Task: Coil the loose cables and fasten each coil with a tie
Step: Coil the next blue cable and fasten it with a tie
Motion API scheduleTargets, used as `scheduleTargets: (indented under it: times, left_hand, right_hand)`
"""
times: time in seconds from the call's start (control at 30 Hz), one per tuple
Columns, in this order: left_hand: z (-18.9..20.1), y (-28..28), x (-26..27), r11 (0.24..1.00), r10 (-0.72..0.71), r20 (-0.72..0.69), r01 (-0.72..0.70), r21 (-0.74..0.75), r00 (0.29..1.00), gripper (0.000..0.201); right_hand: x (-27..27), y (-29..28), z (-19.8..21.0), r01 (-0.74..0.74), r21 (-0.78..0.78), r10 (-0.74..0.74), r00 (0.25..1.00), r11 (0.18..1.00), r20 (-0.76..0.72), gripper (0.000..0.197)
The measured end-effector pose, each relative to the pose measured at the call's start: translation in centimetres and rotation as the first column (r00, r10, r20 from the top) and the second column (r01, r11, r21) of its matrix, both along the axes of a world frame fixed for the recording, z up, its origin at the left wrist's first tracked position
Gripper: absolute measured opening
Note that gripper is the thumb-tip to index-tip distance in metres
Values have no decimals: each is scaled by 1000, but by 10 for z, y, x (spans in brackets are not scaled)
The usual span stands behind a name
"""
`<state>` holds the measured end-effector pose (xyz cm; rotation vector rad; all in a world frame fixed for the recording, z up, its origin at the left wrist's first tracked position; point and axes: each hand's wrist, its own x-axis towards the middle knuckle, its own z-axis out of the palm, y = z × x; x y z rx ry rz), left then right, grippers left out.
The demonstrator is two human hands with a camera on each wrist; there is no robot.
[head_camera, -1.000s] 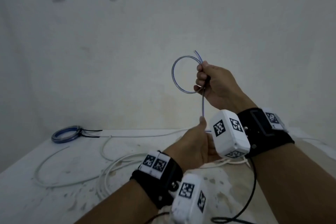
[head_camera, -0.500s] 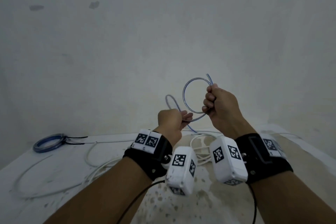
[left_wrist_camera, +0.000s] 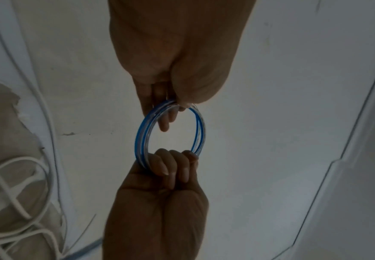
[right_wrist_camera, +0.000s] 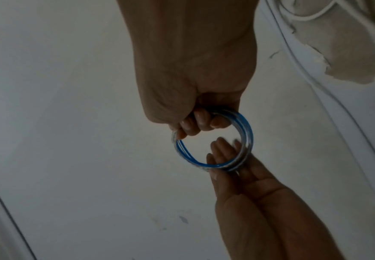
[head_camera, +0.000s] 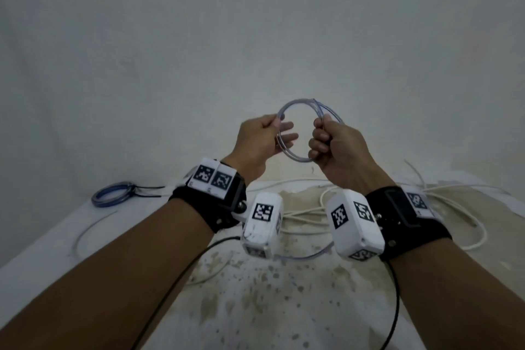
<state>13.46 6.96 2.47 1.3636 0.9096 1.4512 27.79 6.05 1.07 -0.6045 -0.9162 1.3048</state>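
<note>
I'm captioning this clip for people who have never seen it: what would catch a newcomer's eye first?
First, the small blue cable coil held up in front of the wall, the left hand pinching one side and the right hand gripping the other. Next, the loose white cables sprawled on the table, and a tied blue coil at its far left.

A thin blue-and-clear cable coil (head_camera: 295, 129) of several round loops is being held upright in the air. A second blue coil (head_camera: 112, 194), already tied, is lying on the white tabletop beside loose white cables (head_camera: 304, 217).
</note>
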Motion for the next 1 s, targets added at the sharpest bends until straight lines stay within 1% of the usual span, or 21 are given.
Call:
scheduleTargets:
  times: [0.07,0.13,0.2,0.3,0.4,0.53,0.63,0.73,0.8,0.9,1.0]
  left_hand:
    - [0,0,-6,1000,27,64,-27,1,998,26]
    - [0,1,-12,997,75,52,-75,9,996,26]
    - [-1,3,-21,995,92,31,-93,30,995,27]
    - [-3,6,-36,993,65,-36,-61,103,997,24]
    - [-2,7,-49,990,50,-110,-34,138,993,24]
    - [1,11,-61,972,133,-202,-87,219,970,23]
    - [6,9,-72,970,101,-266,-35,241,959,23]
    - [12,5,-80,971,59,-371,33,235,927,26]
    - [17,3,-83,972,45,-417,56,227,908,30]
    - [23,1,-85,981,31,-421,54,188,907,32]
    - [23,-1,-86,982,7,-407,71,177,914,32]
  right_hand:
    - [-8,2,-4,-19,-14,19,1000,1000,5,31]
    - [-14,4,-7,-48,-29,48,999,998,3,31]
    - [-18,5,-8,-64,-33,65,998,997,15,30]
    - [-26,8,-10,-69,-26,72,993,997,91,29]
    - [-35,9,-11,-91,-14,92,983,996,158,30]
    - [-46,7,-10,-146,17,139,966,989,219,30]
    - [-49,5,-8,-173,10,167,963,985,210,31]
    - [-52,4,-7,-193,3,190,966,981,176,32]
    - [-55,5,-6,-209,9,205,963,978,173,32]
    - [-56,4,-6,-254,41,241,950,966,200,31]
    - [-57,4,-5,-234,68,211,946,970,245,31]
